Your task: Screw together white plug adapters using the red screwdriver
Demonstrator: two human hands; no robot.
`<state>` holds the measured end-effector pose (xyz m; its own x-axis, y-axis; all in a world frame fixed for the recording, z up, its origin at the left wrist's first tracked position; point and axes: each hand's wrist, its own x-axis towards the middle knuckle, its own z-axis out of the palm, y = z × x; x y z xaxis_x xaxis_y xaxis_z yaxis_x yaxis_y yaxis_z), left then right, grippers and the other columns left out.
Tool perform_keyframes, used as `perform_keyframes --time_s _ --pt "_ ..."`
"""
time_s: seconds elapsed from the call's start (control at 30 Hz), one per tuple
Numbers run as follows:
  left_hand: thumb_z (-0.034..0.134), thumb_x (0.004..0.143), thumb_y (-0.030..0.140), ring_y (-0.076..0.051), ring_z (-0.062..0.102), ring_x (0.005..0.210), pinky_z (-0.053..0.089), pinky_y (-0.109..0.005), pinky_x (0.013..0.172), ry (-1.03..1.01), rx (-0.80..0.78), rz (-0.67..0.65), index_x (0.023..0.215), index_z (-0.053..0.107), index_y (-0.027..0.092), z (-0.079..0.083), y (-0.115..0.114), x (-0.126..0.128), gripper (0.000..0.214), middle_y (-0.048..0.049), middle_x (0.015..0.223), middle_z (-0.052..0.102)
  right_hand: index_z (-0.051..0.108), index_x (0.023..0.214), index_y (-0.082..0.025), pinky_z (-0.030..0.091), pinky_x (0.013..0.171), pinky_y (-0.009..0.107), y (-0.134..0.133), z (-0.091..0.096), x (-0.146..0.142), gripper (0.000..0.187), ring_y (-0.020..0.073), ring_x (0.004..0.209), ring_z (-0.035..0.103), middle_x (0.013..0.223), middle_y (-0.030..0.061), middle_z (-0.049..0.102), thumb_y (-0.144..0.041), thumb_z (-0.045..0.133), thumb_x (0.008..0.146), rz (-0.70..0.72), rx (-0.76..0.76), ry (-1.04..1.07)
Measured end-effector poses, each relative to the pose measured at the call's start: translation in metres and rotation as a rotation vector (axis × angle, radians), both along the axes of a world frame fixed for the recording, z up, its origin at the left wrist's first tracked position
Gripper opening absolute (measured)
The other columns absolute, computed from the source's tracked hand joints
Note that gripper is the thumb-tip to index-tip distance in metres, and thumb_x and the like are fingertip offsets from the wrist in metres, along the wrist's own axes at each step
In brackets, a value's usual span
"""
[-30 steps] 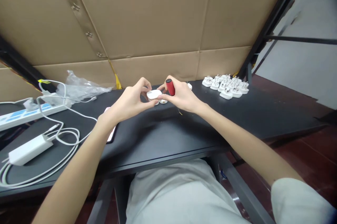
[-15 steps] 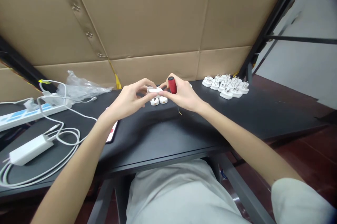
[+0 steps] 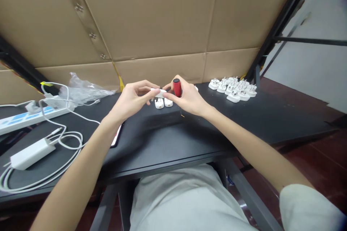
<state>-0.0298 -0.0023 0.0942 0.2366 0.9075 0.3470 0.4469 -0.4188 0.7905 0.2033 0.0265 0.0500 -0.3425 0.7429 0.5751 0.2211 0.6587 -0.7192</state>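
Observation:
Between the fingertips of both hands is a small white plug [image 3: 162, 93], raised over the black table. My left hand [image 3: 132, 98] pinches its left side with thumb and fingers. My right hand [image 3: 187, 95] has a red-handled screwdriver [image 3: 177, 87] tucked in the palm, the handle's black end up and the thin shaft pointing down. Its thumb and forefinger also touch the plug's right side. Just below the held plug, two more white plugs [image 3: 159, 103] rest side by side on the table. Part of another white piece [image 3: 196, 88] shows behind my right hand.
Several white plugs [image 3: 235, 88] lie grouped at the back right, pins up. On the left are a power strip [image 3: 29, 118], a clear plastic bag [image 3: 84, 88], a white power adapter [image 3: 32, 154] with coiled cable, and a phone [image 3: 116, 137] partly under my left forearm. Cardboard [image 3: 162, 17] stands behind the table.
The held plug has tilted between my fingertips and now shows a thinner edge. My left fingers have shifted slightly on it. The screwdriver stays in my right hand.

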Motion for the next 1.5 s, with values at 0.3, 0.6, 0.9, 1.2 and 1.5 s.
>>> perform_keyframes --time_s 0.3,0.6,0.9,1.2,1.5 --pt "0.083 0.089 0.073 -0.013 0.057 0.065 0.046 -0.027 0.062 -0.059 -0.092 0.018 0.086 0.075 0.02 -0.006 0.005 0.002 0.054 -0.004 0.078 0.076 0.039 0.091 -0.03 0.053 0.09 0.041 -0.003 -0.001 -0.005 0.047 0.0237 0.091 0.071 0.113 0.0025 0.085 -0.043 0.084 0.089 0.014 0.054 0.007" --pt "0.088 0.082 0.075 -0.017 0.065 0.073 0.045 -0.027 0.062 -0.121 -0.188 0.036 0.085 0.075 0.02 -0.009 0.008 0.002 0.057 -0.0062 0.082 0.078 0.04 0.093 -0.03 0.056 0.092 0.044 -0.001 -0.001 -0.004 0.052 0.0261 0.094 0.074 0.112 0.0058 0.085 -0.064 0.079 0.091 -0.01 0.058 -0.025" --pt "0.087 0.081 0.074 -0.021 0.071 0.085 0.051 -0.027 0.066 -0.106 -0.264 0.013 0.087 0.075 0.021 -0.005 0.005 0.001 0.054 -0.0067 0.088 0.078 0.045 0.092 -0.029 0.055 0.09 0.042 0.0 -0.001 -0.003 0.049 0.027 0.097 0.076 0.109 0.0057 0.083 -0.063 0.081 0.09 0.003 0.051 -0.039" --pt "0.084 0.08 0.08 -0.026 0.072 0.097 0.058 -0.029 0.068 0.032 -0.261 -0.047 0.093 0.087 0.022 -0.001 0.002 -0.002 0.06 -0.0112 0.108 0.084 0.045 0.088 -0.029 0.048 0.075 0.036 0.0 -0.004 -0.004 0.046 0.0204 0.075 0.064 0.086 -0.0015 0.073 -0.064 0.073 0.097 -0.036 0.054 -0.09" --pt "0.084 0.084 0.074 -0.021 0.069 0.082 0.057 -0.03 0.068 0.099 -0.235 -0.098 0.098 0.089 0.023 -0.003 0.007 -0.008 0.053 -0.0099 0.102 0.084 0.043 0.088 -0.03 0.053 0.076 0.039 0.0 -0.006 -0.005 0.049 0.0239 0.079 0.071 0.092 0.0007 0.08 -0.068 0.071 0.098 -0.017 -0.005 -0.124"
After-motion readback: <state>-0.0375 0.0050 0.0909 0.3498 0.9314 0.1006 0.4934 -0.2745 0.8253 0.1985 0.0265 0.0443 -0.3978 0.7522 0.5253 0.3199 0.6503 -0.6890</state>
